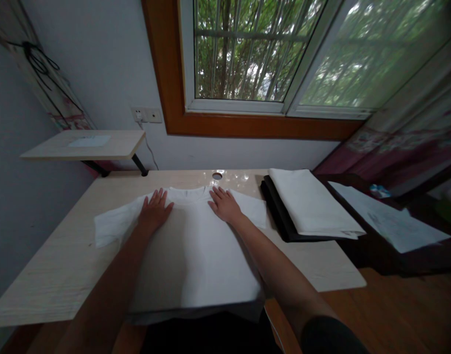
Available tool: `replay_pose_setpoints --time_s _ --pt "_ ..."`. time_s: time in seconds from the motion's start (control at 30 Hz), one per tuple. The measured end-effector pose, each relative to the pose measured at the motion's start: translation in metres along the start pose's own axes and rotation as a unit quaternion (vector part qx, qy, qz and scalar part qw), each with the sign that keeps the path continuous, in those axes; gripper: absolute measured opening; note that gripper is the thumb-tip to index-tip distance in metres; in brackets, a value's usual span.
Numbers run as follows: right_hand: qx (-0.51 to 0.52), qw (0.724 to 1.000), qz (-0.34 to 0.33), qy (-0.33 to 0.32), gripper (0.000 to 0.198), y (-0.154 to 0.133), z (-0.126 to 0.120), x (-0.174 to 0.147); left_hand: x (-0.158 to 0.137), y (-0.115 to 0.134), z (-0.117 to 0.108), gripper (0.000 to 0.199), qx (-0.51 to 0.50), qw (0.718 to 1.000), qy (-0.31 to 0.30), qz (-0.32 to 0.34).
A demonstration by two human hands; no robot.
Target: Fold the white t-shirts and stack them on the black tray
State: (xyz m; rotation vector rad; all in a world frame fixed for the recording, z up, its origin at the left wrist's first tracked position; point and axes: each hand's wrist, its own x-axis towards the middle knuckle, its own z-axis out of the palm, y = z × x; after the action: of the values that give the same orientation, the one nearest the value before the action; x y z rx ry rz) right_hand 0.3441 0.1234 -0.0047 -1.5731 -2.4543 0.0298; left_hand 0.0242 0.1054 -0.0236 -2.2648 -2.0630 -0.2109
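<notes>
A white short-sleeved T-shirt [199,255] lies spread on the desk, its collar toward the wall and both sleeves out to the sides. Its lower hem hangs over the near edge of the desk. My left hand [155,212] rests flat on the shirt's left shoulder, fingers apart. On the right shoulder, close to the collar, my right hand [225,205] also lies flat with its fingers stretched out. Neither hand grips the fabric. My forearms cover parts of the shirt's sides.
The pale wooden desk [55,265] has a raised shelf [122,142] at back left. Folded white cloth [310,201] lies on folded black cloth [279,216] at the right. Beyond is a dark surface with a printed sheet [387,216]. A window [255,64] stands behind.
</notes>
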Motion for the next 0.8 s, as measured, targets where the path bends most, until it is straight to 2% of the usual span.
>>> replay_pose_setpoints --time_s 0.13,0.43,0.63,0.8 --pt "0.014 1.000 0.027 0.005 0.054 0.023 -0.004 -0.005 0.003 -0.005 0.002 0.071 -0.001 1.000 -0.014 -0.010" --pt "-0.020 0.997 0.080 -0.001 0.050 0.099 -0.014 -0.031 0.005 -0.009 0.003 0.071 -0.006 1.000 -0.018 -0.009" --pt "-0.036 0.993 0.075 0.079 0.041 0.106 -0.019 -0.036 0.005 -0.008 0.005 0.073 0.002 1.000 -0.015 -0.005" --pt "-0.041 0.986 0.125 0.098 0.034 0.101 -0.027 -0.043 0.008 -0.012 0.004 0.072 0.000 1.000 -0.020 -0.010"
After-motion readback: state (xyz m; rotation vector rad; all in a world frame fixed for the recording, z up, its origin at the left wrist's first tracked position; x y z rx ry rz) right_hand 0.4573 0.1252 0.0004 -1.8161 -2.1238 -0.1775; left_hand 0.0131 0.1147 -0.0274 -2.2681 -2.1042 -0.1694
